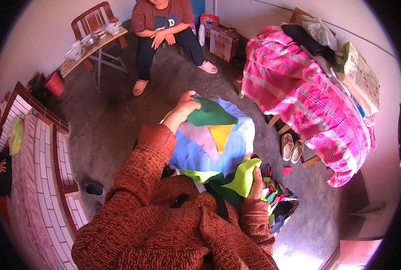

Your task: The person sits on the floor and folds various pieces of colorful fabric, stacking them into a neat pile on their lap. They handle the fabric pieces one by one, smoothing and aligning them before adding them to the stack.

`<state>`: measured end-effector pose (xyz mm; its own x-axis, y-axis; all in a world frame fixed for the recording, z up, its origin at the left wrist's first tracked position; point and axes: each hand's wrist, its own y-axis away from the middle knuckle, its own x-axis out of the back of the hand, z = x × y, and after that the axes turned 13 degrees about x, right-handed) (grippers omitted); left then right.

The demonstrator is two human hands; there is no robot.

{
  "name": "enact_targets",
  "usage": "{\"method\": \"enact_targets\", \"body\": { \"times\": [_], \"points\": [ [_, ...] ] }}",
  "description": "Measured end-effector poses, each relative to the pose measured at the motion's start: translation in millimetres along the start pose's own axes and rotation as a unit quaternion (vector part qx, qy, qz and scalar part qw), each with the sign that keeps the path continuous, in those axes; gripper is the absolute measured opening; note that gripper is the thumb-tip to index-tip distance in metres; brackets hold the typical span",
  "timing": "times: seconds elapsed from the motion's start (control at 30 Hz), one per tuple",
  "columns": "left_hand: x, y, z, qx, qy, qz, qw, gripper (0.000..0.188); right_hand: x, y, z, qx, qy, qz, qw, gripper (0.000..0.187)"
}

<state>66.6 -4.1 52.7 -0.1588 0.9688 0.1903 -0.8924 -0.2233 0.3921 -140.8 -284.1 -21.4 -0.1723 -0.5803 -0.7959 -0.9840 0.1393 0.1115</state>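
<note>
Green cloth piece (214, 113), dark, pointed at its right end: lying on the upper part of a blue cloth (241, 155), which is spread before the wearer; what supports the blue cloth is hidden.

Left hand (182, 109): thumb and fingers brought together on the upper left corner of the green cloth piece, pinching it.

Right hand (255, 186): thumb laid along the right edge of a lime cloth (244, 179), the cloth gripped; the remaining fingers are mostly hidden, so their spread cannot be told.

Lilac cloth piece (203, 137) and yellow triangle (220, 136): side by side on the blue cloth, just below the green piece's lower edge. Whether the edges overlap cannot be told.

Edges: the green piece's right tip stops short of the blue cloth's right border; the lime cloth stands at the lower right corner, near a heap of mixed scraps (277, 198).

Room: grey floor (189, 83) extends from the blue cloth's far edge to a seated person (164, 33); a narrower strip separates it on the right from a pink checked cloth (295, 90).

On that strip: pale shoes (292, 148), paired; one red scrap (287, 170), just below them.
</note>
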Motion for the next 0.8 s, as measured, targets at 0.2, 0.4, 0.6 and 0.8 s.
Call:
{"method": "enact_targets", "body": {
  "times": [0.2,0.4,0.6,0.8],
  "points": [
    [6.3,-31.1,-16.0,-0.160,-0.039,-0.064,0.984,0.061,10.2,-4.0,4.9,0.017,0.020,-0.001,1.000,0.035],
    [28.0,-39.1,-26.4,-0.152,-0.042,0.005,0.987,0.055,2.1,-5.1,5.1,0.026,0.026,0.011,0.999,0.023],
    [23.3,15.0,-41.5,-0.376,-0.335,0.159,0.849,0.041,-0.1,-4.3,4.3,0.021,0.069,0.000,0.997,0.024],
    [8.8,36.7,-71.0,-0.361,-0.407,0.117,0.831,0.047,-42.4,0.5,-6.1,0.033,0.108,-0.054,0.992,0.026]
  ]
}}
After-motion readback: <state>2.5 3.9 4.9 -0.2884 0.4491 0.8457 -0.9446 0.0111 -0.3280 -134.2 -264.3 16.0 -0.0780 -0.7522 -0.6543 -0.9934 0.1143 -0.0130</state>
